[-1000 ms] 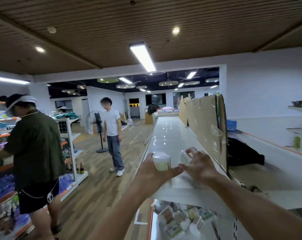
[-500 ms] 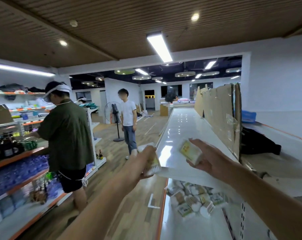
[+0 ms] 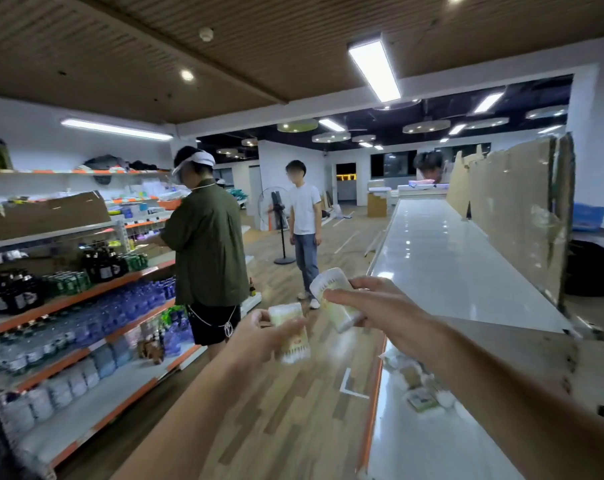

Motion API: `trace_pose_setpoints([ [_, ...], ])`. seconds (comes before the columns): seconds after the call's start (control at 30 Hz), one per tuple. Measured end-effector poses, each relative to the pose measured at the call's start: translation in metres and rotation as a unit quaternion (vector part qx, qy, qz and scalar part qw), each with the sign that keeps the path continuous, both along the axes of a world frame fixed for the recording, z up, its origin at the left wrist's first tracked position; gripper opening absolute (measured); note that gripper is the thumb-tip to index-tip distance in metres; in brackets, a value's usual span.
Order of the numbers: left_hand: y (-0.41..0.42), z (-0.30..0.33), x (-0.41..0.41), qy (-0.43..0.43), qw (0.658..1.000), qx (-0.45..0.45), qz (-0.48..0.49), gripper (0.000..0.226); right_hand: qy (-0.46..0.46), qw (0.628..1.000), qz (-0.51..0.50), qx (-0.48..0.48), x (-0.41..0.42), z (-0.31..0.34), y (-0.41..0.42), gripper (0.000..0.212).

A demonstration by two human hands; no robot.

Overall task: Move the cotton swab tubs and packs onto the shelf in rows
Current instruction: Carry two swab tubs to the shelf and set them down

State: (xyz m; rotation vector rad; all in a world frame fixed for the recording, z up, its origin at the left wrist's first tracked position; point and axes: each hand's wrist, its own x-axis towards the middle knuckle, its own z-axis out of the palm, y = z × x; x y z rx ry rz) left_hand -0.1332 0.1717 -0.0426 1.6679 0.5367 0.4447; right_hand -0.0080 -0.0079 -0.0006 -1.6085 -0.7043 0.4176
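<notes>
My left hand grips a round cotton swab tub with a yellow label, held over the wooden aisle floor. My right hand holds a second swab tub, tilted on its side, just left of the white top shelf. Both tubs hang in the air, a short gap between them. On the lower shelf under my right forearm lie several more swab tubs and packs, partly hidden by the arm.
A cardboard sheet stands along the back of the top shelf. A person in a green shirt stands at the stocked shelves on the left. Another person in a white shirt stands in the aisle beside a floor fan.
Both hands with their tubs have swung left, off the top shelf and out over the aisle. The view has turned left too, showing more of the stocked shelves.
</notes>
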Motion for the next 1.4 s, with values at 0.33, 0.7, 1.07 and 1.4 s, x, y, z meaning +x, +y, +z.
trace_pose_setpoints([
  [0.33, 0.111, -0.026, 0.044, -0.004, 0.999, -0.017, 0.041, 0.075, -0.055, 0.997, -0.053, -0.023, 0.019, -0.040, 0.128, 0.012],
  [0.7, 0.284, -0.029, 0.168, 0.012, 0.999, 0.046, -0.017, 0.047, -0.024, 0.986, -0.159, -0.040, 0.140, -0.082, 0.270, 0.028],
  [1.07, 0.365, -0.047, 0.294, 0.008, 0.993, 0.074, -0.088, 0.048, -0.017, 0.971, -0.238, -0.031, 0.260, -0.112, 0.357, 0.040],
  [1.4, 0.441, -0.067, 0.483, 0.008, 0.989, 0.074, -0.130, 0.050, -0.031, 0.957, -0.286, -0.031, 0.443, -0.129, 0.417, 0.042],
])
